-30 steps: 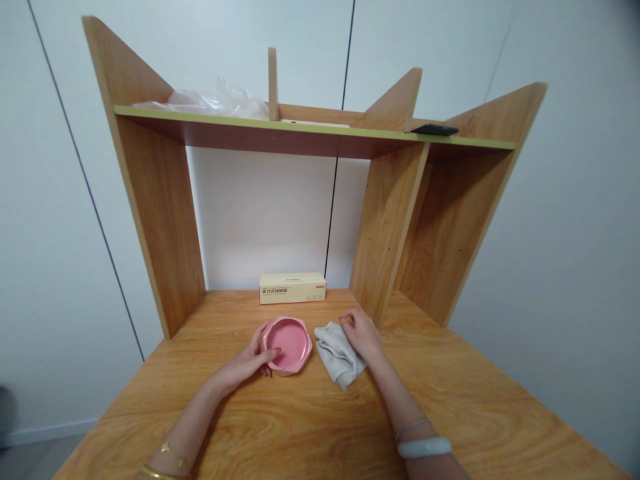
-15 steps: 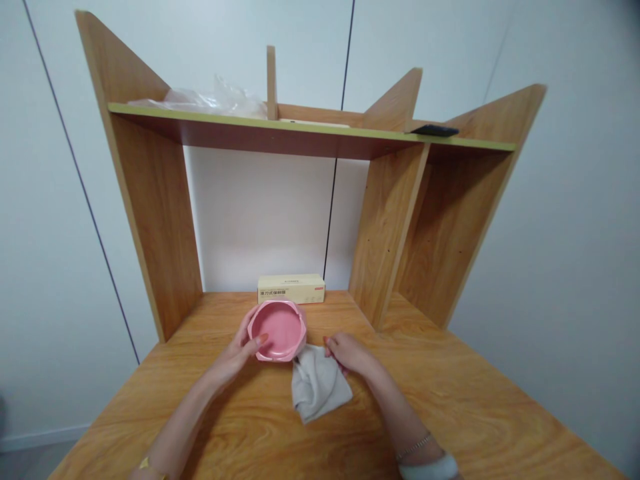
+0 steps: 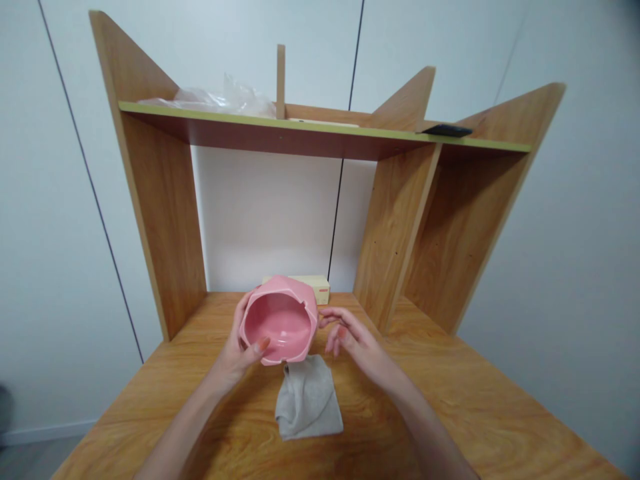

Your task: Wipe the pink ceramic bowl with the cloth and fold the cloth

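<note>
A person's two bare hands work above a wood-grain desk (image 3: 510, 420), seen from the head. The left hand (image 3: 235, 353) is clamped on a pink faceted bowl (image 3: 280, 319) with small notches in its rim, perhaps an ashtray: the thumb hooks over the rim into the hollow, and the fingers wrap behind the outer wall. The bowl is tipped so its glossy inside faces the wearer, and it appears to be raised off the desk, near the middle.

The right hand (image 3: 361, 345) holds nothing. Its thumb and fingers are apart and loosely bent, just beside the bowl's right side; whether a fingertip touches it cannot be told.

Below the bowl, a folded grey cloth (image 3: 310, 403) lies loose on the desk, in neither hand. Behind the bowl and partly hidden by it, a pale yellow box (image 3: 320, 287) stands at the back of the desk. On the shelf (image 3: 350, 135) above lie a clear plastic bag (image 3: 225, 99) and a flat black object (image 3: 447, 131).

As far as can be judged, the handling is partway along: the bowl is already picked up and tilted but not set down, while cloth and box lie unheld.
</note>
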Available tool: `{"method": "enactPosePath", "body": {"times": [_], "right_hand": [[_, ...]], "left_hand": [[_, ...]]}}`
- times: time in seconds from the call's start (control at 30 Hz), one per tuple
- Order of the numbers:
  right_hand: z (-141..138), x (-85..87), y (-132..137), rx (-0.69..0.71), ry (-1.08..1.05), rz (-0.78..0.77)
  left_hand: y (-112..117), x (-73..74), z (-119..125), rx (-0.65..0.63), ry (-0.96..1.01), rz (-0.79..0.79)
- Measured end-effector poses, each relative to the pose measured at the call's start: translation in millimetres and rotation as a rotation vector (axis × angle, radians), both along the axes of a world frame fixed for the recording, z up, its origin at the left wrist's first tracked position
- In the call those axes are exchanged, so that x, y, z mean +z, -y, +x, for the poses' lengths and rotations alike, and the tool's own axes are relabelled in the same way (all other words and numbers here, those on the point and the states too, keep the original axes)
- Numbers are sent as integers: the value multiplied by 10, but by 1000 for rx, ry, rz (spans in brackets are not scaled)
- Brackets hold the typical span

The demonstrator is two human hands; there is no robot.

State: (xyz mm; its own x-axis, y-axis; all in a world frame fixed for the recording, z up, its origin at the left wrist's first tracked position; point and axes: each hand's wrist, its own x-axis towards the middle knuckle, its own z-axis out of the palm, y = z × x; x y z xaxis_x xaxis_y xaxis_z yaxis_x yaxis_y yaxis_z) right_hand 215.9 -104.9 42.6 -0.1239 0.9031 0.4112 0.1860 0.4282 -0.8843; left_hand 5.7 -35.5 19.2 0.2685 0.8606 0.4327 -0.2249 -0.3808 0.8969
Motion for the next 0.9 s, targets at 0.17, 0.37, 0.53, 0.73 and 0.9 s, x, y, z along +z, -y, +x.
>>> {"method": "enactPosePath", "body": {"times": [0.17, 0.37, 0.53, 0.73, 0.9], "right_hand": [[-54, 11, 107, 165, -81, -58], [-93, -6, 81, 299, -236, -136], [-18, -1, 61, 338, -231, -159], [63, -78, 101, 297, -268, -114], [51, -59, 163, 247, -240, -48]], "left_hand": [[97, 123, 51, -14, 19, 146], [160, 64, 84, -92, -40, 191], [172, -55, 119, -157, -84, 135], [251, -31, 173, -269, -65, 20], [268, -7, 166, -299, -89, 31]]}}
